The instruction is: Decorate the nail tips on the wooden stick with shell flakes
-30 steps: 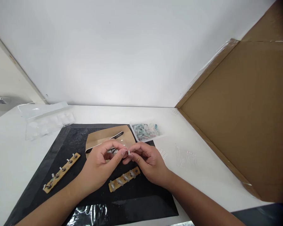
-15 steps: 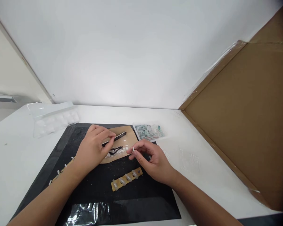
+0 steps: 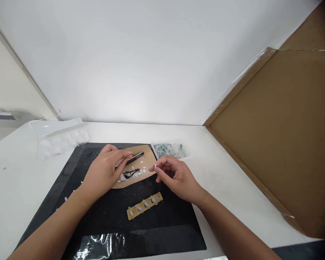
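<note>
Small-piece handwork is in hand: the right hand point(image 3: 176, 177) pinches a tiny white piece point(image 3: 155, 165) between thumb and forefinger, holding it up just above the right edge of the brown paper point(image 3: 149, 160). The step looks like readying that piece against the dark, flat stick point(image 3: 137, 156) (a nail file, judging by its shape), which lies slanted across the paper. The left hand point(image 3: 104, 171) is at the stick; its thumb and forefinger come close together there, though I cannot tell whether they are clamped on it or only touching.

The paper lies near the back edge of the black mat point(image 3: 178, 231), with white chips point(image 3: 141, 171) and dark scraps point(image 3: 130, 174) on its front half. Between the paper and the mat's front edge rests a wooden strip point(image 3: 144, 206) bearing clear pieces, within neither hand's grasp. The tub point(image 3: 153, 148) of pale green bits stands at the mat's back right corner, on the white worktop point(image 3: 233, 213).

As I judge it, the next move calls for a sure grip on the stick by the left fingers, and a light, steady pinch on the right, since so small a piece could easily slip or twist.
</note>
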Motion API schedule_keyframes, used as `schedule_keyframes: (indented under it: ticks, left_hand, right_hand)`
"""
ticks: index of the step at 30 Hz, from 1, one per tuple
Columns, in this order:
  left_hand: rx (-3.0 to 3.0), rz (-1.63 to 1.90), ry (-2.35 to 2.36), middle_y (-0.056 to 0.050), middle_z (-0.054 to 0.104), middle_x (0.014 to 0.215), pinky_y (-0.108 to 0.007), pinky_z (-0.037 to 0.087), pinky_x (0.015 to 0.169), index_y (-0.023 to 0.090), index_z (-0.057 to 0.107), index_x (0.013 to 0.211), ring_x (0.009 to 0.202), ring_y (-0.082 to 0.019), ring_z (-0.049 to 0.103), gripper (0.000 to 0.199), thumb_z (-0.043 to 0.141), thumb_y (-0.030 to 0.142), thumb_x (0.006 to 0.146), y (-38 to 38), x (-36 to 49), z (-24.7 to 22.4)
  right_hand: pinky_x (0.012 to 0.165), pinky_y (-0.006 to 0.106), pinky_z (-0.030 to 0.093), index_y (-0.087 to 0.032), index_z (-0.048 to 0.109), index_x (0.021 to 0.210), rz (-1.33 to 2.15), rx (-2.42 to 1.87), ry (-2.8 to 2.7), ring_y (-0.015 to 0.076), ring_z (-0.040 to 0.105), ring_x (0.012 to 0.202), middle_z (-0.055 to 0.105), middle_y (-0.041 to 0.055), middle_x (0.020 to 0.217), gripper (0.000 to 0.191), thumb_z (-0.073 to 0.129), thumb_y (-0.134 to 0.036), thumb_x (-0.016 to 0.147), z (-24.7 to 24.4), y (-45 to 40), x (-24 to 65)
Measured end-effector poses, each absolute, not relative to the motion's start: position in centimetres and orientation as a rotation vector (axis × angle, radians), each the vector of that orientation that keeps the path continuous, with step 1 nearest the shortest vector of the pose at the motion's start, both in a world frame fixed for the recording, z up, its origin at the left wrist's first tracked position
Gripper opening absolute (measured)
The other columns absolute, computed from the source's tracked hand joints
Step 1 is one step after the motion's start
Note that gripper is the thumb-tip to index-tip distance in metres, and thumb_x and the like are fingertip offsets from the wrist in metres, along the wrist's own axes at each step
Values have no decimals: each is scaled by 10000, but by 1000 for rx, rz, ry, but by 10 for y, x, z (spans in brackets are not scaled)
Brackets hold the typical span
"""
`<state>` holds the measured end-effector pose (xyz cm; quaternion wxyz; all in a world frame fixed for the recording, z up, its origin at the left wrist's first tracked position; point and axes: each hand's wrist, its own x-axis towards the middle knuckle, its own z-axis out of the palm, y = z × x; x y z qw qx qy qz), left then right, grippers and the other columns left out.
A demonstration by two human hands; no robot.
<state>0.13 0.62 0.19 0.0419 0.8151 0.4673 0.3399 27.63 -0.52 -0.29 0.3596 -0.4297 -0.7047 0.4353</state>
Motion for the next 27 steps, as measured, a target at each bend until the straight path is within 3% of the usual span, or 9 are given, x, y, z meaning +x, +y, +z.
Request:
schedule_keyframes:
  ticks: [4,9,13,18,27]
  left_hand:
    - [2530,1033,1363,-79,805,1065,-389,567,848,182,728,1275,1014,-254,593,274,569,249,1062,5,2,6]
    - [2632,927,1135,-89,777,1111,-421,565,907,191,687,1252,1077,-281,584,301,694,332,986,-7,11,11]
    - [2679,801,964,-101,744,1023,-434,568,886,183,668,1254,1099,-314,599,437,760,460,930,-19,22,12]
    - [2710,724,853,-109,746,1012,-491,574,918,166,666,1216,1000,-314,637,579,812,589,848,-27,30,10]
    - [2801,784,873,-145,734,1108,-516,571,958,159,667,1220,1108,-358,607,633,812,636,831,-28,29,11]
  right_hand:
    - [624,274,520,-222,702,1050,1057,-1137,-1936,158,678,688,731,37,852,213,657,-428,1029,-1,1,285]
    - [617,261,478,-235,783,995,991,-1033,-2131,115,552,688,615,44,1005,165,732,-391,986,2,9,304]
    - [658,263,479,-232,799,995,1184,-928,-2261,142,584,744,621,17,854,131,739,-349,992,0,9,314]
    - [665,244,485,-212,803,1045,1301,-853,-2337,110,587,717,661,20,926,112,727,-276,995,-5,4,314]
    - [669,251,490,-271,848,1053,1322,-827,-2391,122,566,730,637,14,927,121,779,-330,973,-3,4,313]
